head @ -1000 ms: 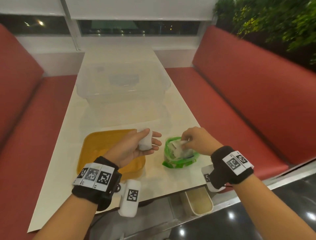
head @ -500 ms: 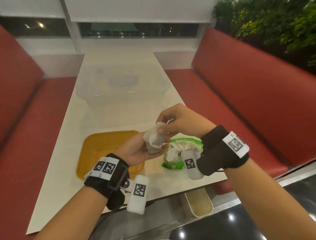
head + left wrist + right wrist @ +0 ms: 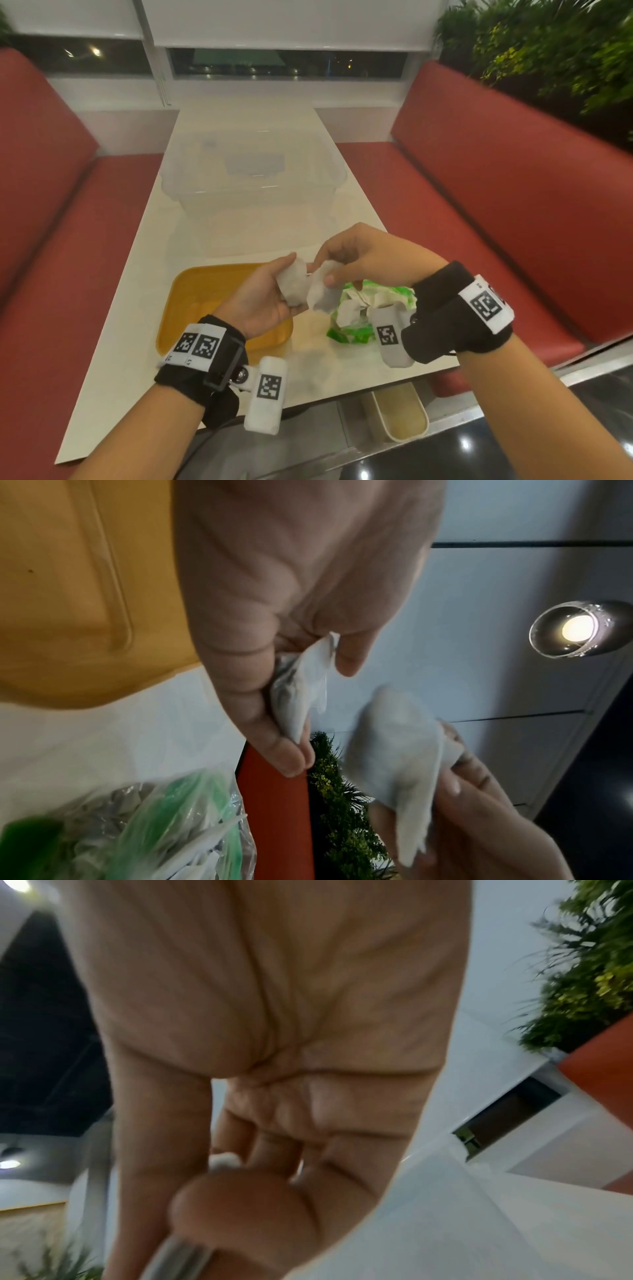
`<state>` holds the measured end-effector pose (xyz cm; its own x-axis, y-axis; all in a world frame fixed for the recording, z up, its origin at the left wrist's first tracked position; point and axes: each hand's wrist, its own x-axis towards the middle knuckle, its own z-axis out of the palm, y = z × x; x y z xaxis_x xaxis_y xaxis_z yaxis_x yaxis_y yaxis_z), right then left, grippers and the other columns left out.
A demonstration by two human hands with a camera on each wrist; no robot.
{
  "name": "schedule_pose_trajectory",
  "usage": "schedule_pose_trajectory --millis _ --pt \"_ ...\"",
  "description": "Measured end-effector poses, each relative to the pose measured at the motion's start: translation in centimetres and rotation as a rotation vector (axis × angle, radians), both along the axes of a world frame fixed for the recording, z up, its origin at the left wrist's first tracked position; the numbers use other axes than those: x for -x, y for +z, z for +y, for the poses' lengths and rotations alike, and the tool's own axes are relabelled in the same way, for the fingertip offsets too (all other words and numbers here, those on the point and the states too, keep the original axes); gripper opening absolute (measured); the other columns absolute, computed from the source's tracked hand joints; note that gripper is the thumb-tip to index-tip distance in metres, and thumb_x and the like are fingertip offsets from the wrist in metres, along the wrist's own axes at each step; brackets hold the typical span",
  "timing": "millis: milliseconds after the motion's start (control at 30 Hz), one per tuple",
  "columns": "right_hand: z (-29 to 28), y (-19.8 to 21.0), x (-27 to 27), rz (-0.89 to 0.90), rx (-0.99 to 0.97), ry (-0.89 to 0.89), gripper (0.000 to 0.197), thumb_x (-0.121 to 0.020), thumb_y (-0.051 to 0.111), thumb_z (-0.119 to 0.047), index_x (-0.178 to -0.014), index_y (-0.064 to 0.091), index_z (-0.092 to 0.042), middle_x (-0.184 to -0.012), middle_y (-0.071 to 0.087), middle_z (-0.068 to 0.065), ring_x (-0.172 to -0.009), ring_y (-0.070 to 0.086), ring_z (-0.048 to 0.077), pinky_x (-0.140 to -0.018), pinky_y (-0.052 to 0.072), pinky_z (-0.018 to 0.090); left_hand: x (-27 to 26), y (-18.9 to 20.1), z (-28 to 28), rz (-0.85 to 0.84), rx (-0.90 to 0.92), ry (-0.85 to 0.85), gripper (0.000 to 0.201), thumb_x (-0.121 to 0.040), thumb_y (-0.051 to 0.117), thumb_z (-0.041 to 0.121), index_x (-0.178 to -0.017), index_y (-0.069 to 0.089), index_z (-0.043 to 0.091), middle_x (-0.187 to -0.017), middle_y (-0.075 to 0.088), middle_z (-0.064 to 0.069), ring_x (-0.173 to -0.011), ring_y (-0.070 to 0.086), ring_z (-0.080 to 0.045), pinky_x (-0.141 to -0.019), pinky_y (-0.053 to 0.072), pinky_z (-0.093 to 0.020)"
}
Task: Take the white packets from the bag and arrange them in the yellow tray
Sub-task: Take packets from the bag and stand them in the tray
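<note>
My left hand (image 3: 274, 294) is held palm up over the right edge of the yellow tray (image 3: 205, 294) and holds a white packet (image 3: 291, 286) between thumb and fingers; this packet (image 3: 298, 685) also shows in the left wrist view. My right hand (image 3: 346, 263) pinches a second white packet (image 3: 322, 291) right beside it, above the table. That second packet (image 3: 397, 756) hangs from the fingertips. The green-and-clear bag (image 3: 363, 315) lies under my right hand with more white packets inside. The right wrist view shows mostly my palm.
A large clear plastic tub (image 3: 253, 185) stands on the white table (image 3: 329, 370) behind the tray. Red bench seats (image 3: 479, 212) run along both sides. A small beige bin (image 3: 400, 411) sits below the table's near edge.
My right hand lifted a packet out of the bag and brought it up to the left hand. The left hand kept hold of its packet and rose slightly.
</note>
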<state>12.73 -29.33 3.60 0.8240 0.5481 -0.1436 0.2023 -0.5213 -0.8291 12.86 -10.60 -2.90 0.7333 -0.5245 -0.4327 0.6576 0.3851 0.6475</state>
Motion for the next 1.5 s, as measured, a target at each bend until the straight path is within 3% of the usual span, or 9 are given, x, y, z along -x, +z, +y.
schedule_pose_trajectory --millis 167,333,633,800,933,1033,1267,1367,1500 --pt "2.1 -0.2 -0.3 -0.214 0.171 -0.093 0.01 -0.077 0.069 -0.004 -0.08 0.068 -0.014 -0.066 0.067 0.0 -0.051 0.058 0.009 -0.054 0.048 0.024 0.9 0.5 -0.2 -0.074 0.03 -0.195 0.056 -0.089 0.042 0.055 -0.108 0.073 0.012 -0.108 0.068 -0.015 -0.091 0.063 -0.025 -0.076 0.056 -0.031" --pt "1.1 -0.7 -0.2 -0.249 0.105 -0.174 0.017 -0.078 0.07 -0.006 -0.091 0.069 -0.016 -0.092 0.069 -0.002 -0.076 0.069 0.015 -0.066 0.055 0.021 0.8 -0.2 0.2 -0.147 -0.039 -0.141 0.035 -0.086 0.061 0.005 -0.12 0.054 0.002 -0.11 0.062 -0.017 -0.075 0.065 -0.016 -0.062 0.055 -0.024" --pt "-2.8 -8.1 1.0 -0.137 0.595 -0.148 0.028 -0.08 0.07 -0.016 -0.109 0.067 -0.02 -0.101 0.053 -0.004 -0.09 0.051 0.015 -0.078 0.04 0.024 1.1 -0.6 0.9 -0.107 -0.094 -0.075 0.031 -0.091 0.048 -0.005 -0.117 0.062 0.005 -0.103 0.069 -0.013 -0.08 0.069 -0.018 -0.062 0.058 -0.025" --pt "-2.4 -5.3 1.6 -0.229 0.227 -0.374 0.006 -0.083 0.068 -0.007 -0.079 0.069 -0.01 -0.077 0.068 0.003 -0.066 0.064 0.019 -0.062 0.051 0.027 1.3 -1.0 0.6 -0.106 -0.163 -0.001 0.027 -0.094 0.052 0.003 -0.117 0.063 0.011 -0.106 0.068 -0.012 -0.085 0.066 -0.02 -0.063 0.058 -0.027" --pt "0.5 -2.7 2.5 -0.152 -0.188 -0.405 0.004 -0.08 0.072 -0.002 -0.079 0.067 -0.002 -0.079 0.065 0.014 -0.061 0.067 0.02 -0.057 0.056 0.026 1.7 -0.9 -0.5 -0.049 -0.084 0.01 0.037 -0.093 0.051 0.041 -0.111 0.064 0.012 -0.099 0.069 -0.01 -0.082 0.063 -0.02 -0.066 0.057 -0.029" --pt "2.8 -3.7 2.4 -0.284 -0.014 -0.423 0.011 -0.073 0.076 -0.011 -0.076 0.066 -0.01 -0.071 0.063 0.007 -0.055 0.057 0.01 -0.052 0.047 0.02 1.9 -0.7 -1.1 -0.067 -0.002 -0.042 0.056 -0.086 0.049 0.058 -0.113 0.066 0.012 -0.097 0.065 -0.01 -0.086 0.061 -0.019 -0.072 0.054 -0.029" --pt "-0.5 -4.1 1.7 -0.299 0.086 -0.529 0.027 -0.07 0.081 -0.019 -0.085 0.06 -0.013 -0.074 0.062 -0.001 -0.056 0.049 0.006 -0.054 0.04 0.016 1.9 -0.6 -0.6 -0.144 -0.009 0.073 0.03 -0.089 0.058 0.013 -0.117 0.063 0.002 -0.096 0.066 -0.008 -0.077 0.063 -0.014 -0.061 0.055 -0.018" --pt "-2.9 -5.9 1.3 -0.237 0.312 -0.589 0.011 -0.077 0.066 -0.006 -0.084 0.062 -0.014 -0.085 0.065 0.003 -0.068 0.059 0.014 -0.064 0.047 0.026 2.0 -0.6 -0.5 -0.113 0.027 0.108 0.025 -0.095 0.051 0.009 -0.115 0.062 0.001 -0.095 0.066 -0.007 -0.076 0.062 -0.014 -0.058 0.054 -0.017" --pt "-2.6 -9.5 1.9 -0.122 0.64 -0.489 0.014 -0.08 0.067 -0.025 -0.082 0.059 -0.014 -0.083 0.056 0.001 -0.079 0.058 0.023 -0.061 0.041 0.026 2.2 -0.9 -0.5 -0.044 0.058 0.136 0.022 -0.096 0.049 0.011 -0.111 0.063 0.003 -0.089 0.066 -0.006 -0.072 0.064 -0.013 -0.056 0.055 -0.018"
